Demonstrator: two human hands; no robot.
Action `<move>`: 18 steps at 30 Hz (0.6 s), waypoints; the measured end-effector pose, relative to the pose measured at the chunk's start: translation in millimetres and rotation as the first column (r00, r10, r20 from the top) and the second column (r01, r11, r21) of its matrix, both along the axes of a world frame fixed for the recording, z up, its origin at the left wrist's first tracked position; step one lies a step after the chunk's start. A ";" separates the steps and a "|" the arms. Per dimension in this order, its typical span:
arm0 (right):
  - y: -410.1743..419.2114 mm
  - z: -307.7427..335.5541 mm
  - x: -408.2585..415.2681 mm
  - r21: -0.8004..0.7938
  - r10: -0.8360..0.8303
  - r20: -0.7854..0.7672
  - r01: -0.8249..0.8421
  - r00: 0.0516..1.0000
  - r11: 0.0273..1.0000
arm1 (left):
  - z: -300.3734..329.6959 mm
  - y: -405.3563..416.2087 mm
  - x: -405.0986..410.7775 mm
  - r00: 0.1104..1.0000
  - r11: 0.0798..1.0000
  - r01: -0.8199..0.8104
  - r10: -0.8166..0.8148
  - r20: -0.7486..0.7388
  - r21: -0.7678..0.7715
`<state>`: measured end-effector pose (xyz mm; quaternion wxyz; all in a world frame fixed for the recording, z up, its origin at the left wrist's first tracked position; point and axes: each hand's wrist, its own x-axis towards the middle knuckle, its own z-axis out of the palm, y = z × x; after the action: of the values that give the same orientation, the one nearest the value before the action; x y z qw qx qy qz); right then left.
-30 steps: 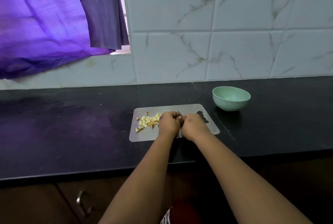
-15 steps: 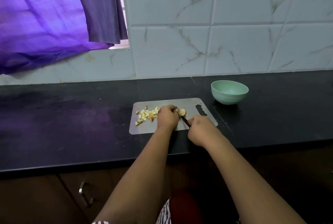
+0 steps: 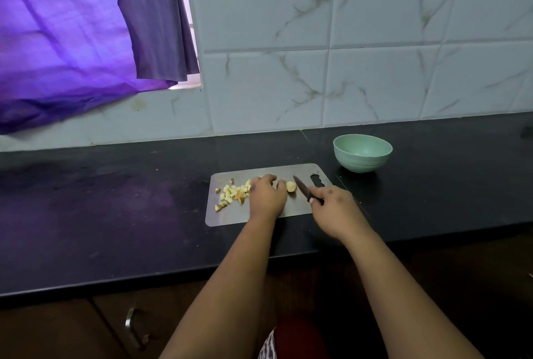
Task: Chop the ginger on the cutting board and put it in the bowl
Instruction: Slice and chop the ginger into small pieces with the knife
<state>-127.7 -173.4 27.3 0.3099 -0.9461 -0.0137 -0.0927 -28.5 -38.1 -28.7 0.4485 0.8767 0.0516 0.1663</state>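
Head view: a grey cutting board (image 3: 300, 208) is laid on the black worktop (image 3: 115, 214).
Left hand (image 3: 266, 195): curled fingers are pressed on the uncut ginger piece (image 3: 291, 186).
Right hand (image 3: 336, 210): a dark knife (image 3: 302, 188) is gripped, blade raised beside the ginger.
Chopped ginger (image 3: 232, 192): piled on the board's left part.
Bowl (image 3: 362, 152): green, set just beyond the board's right corner.

- left hand (image 3: 266, 197), right hand (image 3: 336, 213): both bare, no gloves, rings or watch seen
- forearms bare to bottom edge of frame, no sleeves visible
- between the forearms, below the counter edge (image 3: 173, 279): red garment (image 3: 300, 335), plus a strip of black-and-white patterned cloth (image 3: 266, 348)
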 end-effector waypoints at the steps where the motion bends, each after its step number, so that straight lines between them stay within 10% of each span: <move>1: 3.4 -3.0 3.3 0.018 -0.005 0.021 0.004 1.000 1.000 | -1.3 -0.8 0.4 1.000 1.000 0.010 -0.010 -0.003 0.013; 18: 24.3 -34.3 38.5 -0.031 -0.042 0.024 0.043 0.999 0.999 | -4.0 -1.1 5.2 0.999 0.999 0.037 -0.036 -0.010 0.035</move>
<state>-89.2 -149.1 -7.0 0.2925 -0.9499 0.0011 -0.1101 -23.4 -39.2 -32.6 0.4359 0.8859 0.0347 0.1549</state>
